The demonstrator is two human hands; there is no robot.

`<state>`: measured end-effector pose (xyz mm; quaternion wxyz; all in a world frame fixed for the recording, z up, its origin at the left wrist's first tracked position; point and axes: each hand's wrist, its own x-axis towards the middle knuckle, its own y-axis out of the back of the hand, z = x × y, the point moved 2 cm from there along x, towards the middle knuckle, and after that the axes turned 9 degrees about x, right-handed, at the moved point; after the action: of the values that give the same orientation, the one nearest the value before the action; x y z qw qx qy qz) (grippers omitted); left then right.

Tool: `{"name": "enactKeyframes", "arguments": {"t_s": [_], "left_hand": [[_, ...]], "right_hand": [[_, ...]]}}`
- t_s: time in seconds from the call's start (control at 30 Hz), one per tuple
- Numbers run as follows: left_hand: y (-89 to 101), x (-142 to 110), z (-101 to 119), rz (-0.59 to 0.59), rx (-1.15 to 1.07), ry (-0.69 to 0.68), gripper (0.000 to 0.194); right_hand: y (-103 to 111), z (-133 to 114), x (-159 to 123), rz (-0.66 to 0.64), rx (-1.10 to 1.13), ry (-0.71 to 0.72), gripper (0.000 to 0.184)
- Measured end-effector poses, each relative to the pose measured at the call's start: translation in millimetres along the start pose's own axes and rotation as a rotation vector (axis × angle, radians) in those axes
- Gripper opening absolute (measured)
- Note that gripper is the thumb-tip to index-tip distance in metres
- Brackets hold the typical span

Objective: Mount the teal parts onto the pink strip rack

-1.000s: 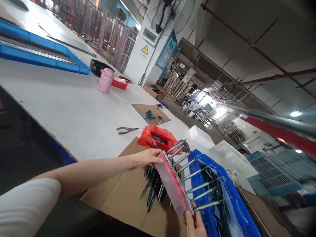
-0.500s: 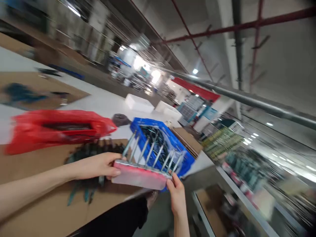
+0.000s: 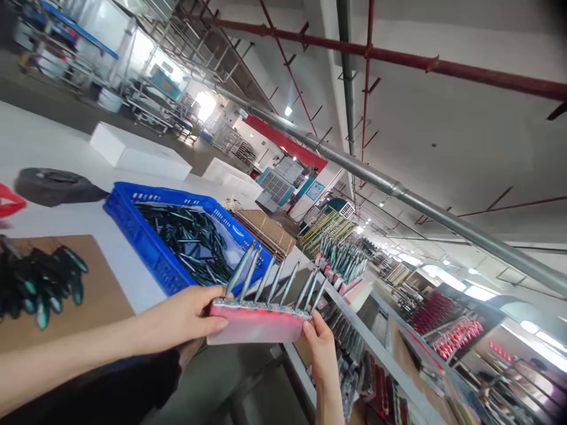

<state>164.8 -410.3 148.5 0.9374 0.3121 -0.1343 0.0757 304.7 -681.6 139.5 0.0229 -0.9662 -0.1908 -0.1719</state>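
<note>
Between my two hands is a pink-and-white rack [image 3: 261,326] with several slim, blue-green pieces [image 3: 271,283], shaped like fishing lures, standing upright in a row along its top edge. My left hand [image 3: 199,316] grips its left end, thumb on the front face. At the other end, the fingers and thumb of my right hand [image 3: 319,342] close on the corner. Just behind the rack, a blue plastic crate [image 3: 146,248] holds many dark green, lure-like pieces [image 3: 188,239]. More dark green pieces [image 3: 48,277] lie on cardboard [image 3: 104,283] at left.
A grey cloth-like item [image 3: 57,186] and white foam blocks [image 3: 142,156] sit on the white table [image 3: 119,260]. Right of my hands runs a metal-framed shelf [image 3: 376,348] bearing similar filled racks [image 3: 343,262]. Stacked brown cardboard [image 3: 261,227] lies beyond the crate.
My view has swung to the right, so the crate and table appear further left and the shelf comes closer. Both hands keep hold of the rack.
</note>
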Motion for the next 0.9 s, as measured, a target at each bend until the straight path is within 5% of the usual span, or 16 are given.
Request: {"name": "enactKeyframes", "arguments": {"t_s": [0.2,0.4,0.5,0.67,0.9], "left_hand": [[-60.9,5.2,21.0,-0.203,-0.251,-0.024,0.033],[-97.6,2.2,28.2,-0.161,-0.462,-0.063,0.034],[-102.7,6.5,31.7,-0.129,-0.612,-0.027,0.038],[-100.1,22.8,29.9,-0.083,-0.669,0.01,0.039],[-105.7,73.7,5.1,-0.066,-0.696,0.011,0.041]], "right_hand": [[72.4,-0.3,-22.0,0.16,-0.092,-0.024,0.055],[99.8,-7.7,-23.4,0.076,-0.198,-0.073,0.058],[118.2,-17.0,3.0,0.147,-0.452,0.017,0.058],[170.2,-22.0,79.9,0.465,-0.958,0.096,0.072],[214.5,21.6,148.8,0.453,-1.219,-0.088,0.063]]}}
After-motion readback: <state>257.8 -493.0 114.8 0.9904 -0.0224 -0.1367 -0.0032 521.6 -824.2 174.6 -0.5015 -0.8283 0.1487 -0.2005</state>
